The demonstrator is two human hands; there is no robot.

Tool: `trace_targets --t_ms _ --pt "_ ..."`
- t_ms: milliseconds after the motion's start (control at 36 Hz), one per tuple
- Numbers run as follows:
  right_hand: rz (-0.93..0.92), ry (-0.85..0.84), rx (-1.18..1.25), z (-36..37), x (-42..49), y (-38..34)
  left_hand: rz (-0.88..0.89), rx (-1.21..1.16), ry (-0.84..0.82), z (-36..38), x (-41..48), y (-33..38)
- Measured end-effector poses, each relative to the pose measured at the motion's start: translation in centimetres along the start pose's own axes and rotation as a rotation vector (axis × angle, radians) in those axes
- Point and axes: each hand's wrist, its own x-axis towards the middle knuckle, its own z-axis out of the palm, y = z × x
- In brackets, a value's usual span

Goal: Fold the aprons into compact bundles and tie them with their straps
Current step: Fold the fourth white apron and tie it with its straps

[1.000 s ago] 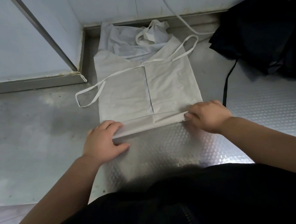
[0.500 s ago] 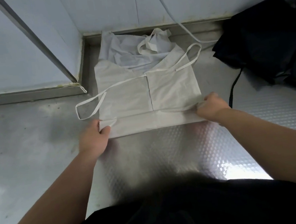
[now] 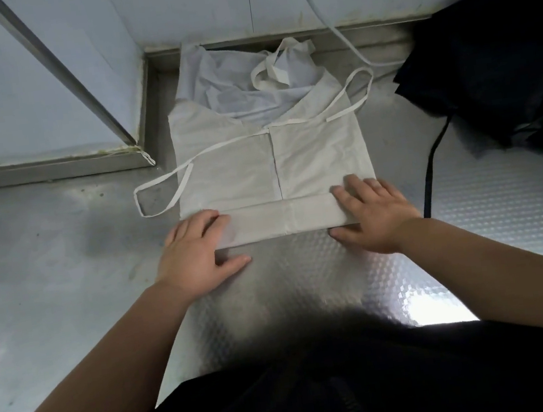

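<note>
Both hands lie flat with fingers spread, gripping nothing. The left hand (image 3: 196, 250) presses the left end of the folded band (image 3: 285, 219) and the right hand (image 3: 373, 216) presses the right end, thumbs on the counter (image 3: 64, 267) at its near edge. Beyond the fingers, the rest of the white apron (image 3: 235, 176) lies spread. The cloth looks thin, limp and light, likely to spring open. It is best pinched at both band ends, leaving the straps (image 3: 169, 174) free for tying.

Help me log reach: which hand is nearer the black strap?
Right. The right hand rests on the folded apron beside the black strap; the left hand is at the fold's other end.
</note>
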Motion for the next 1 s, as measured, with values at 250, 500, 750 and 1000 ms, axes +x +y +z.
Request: trace_targets --t_ms 250,500,750,1000 --pt "-0.013 0.099 0.006 -1.1 -0.4 -0.5 -0.029 -0.108 0.035 -0.9 1.2 -1.2" --pt "0.094 0.018 0.459 -3.4 -0.2 1.7 -0.284 -0.624 -0.044 -3.7 2.4 -1.4" --pt "0.361 0.141 0.646 -2.5 -0.1 1.3 -0.539 -0.534 0.135 -2.2 2.1 -1.2" --pt "0.023 0.201 -0.025 -1.0 -0.2 -0.4 -0.111 -0.127 0.247 0.0 1.4 -0.5"
